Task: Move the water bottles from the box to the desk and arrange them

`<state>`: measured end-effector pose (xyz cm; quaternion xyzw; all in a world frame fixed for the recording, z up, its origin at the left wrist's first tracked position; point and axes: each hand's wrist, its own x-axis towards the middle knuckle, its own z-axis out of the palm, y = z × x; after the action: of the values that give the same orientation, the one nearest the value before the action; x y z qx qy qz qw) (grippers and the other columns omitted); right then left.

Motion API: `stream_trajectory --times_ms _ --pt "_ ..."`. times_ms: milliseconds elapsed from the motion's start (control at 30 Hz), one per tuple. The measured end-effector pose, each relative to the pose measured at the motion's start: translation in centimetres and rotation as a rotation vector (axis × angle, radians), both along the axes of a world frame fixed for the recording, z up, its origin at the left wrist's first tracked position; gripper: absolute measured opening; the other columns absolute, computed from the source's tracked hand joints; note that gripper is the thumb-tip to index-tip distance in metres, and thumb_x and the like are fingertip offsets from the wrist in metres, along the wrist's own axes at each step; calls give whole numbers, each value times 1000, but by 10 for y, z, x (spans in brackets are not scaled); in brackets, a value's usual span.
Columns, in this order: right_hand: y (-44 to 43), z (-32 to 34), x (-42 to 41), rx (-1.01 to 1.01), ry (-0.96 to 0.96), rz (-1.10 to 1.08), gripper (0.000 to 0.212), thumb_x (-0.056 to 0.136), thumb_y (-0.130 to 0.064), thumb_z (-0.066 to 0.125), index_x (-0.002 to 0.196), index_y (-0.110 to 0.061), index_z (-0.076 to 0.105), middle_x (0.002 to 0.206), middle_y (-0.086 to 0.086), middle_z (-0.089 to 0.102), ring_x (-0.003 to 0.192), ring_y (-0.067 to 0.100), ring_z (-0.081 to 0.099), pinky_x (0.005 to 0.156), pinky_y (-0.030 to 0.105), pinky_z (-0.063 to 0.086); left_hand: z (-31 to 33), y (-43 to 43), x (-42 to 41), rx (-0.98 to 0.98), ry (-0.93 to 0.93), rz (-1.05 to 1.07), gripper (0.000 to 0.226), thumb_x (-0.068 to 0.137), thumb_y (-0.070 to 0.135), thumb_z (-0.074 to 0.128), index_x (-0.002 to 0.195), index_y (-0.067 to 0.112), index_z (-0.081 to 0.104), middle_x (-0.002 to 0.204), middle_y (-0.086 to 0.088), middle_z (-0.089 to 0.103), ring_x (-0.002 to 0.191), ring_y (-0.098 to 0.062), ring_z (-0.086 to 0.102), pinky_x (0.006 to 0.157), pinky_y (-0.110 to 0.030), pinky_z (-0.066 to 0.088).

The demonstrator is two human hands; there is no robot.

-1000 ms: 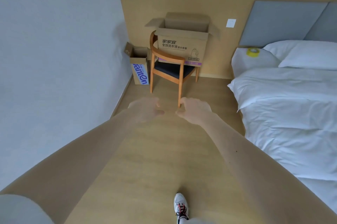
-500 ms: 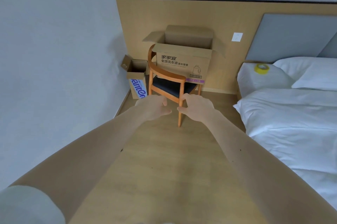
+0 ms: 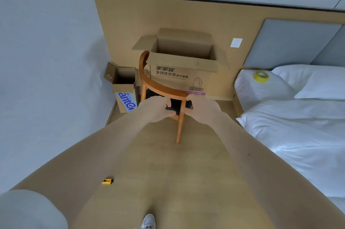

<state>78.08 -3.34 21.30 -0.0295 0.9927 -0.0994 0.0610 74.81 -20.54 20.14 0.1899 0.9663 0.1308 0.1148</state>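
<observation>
A large open cardboard box (image 3: 179, 74) with printed text stands on a wooden chair (image 3: 158, 87) against the far panel wall. Its inside is hidden from here and no water bottles show. Both my arms reach forward. My left hand (image 3: 154, 109) hovers in front of the chair's curved backrest, fingers loosely curled and holding nothing. My right hand (image 3: 202, 110) is level with it, just right of the chair's rear leg, fingertips close to the backrest's end and also holding nothing. No desk is in view.
A small open carton (image 3: 124, 94) with blue lettering stands in the corner left of the chair. A bed (image 3: 298, 135) with white bedding runs along the right, with a yellow tape roll (image 3: 261, 76) on it. A small yellow object (image 3: 107, 181) lies on the wooden floor.
I have walked closer to the chair and the box, which now appear larger. Both hands have moved forward up to the chair's backrest, still holding nothing.
</observation>
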Motion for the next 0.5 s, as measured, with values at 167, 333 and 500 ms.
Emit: stream_trajectory --times_ms 167,333,500 --pt "-22 -2 -52 46 -32 -48 43 97 -42 48 132 -18 49 125 1 58 114 24 55 92 39 46 -16 -18 -69 8 -25 -50 42 91 45 57 124 19 56 121 -1 61 107 -19 58 92 -40 51" --pt "-24 -17 -84 72 -87 -105 38 97 -42 46 127 -18 51 119 3 59 110 24 55 89 38 45 -38 -19 -111 18 -77 -114 41 91 47 56 123 21 57 120 1 61 106 -18 58 91 -41 51" --pt "-14 -28 -123 61 -101 -139 36 96 -41 46 125 -19 52 120 1 58 109 24 55 90 38 45 -46 -7 -154 19 -85 -162 42 92 47 55 125 21 57 124 2 60 111 -17 57 91 -40 51"
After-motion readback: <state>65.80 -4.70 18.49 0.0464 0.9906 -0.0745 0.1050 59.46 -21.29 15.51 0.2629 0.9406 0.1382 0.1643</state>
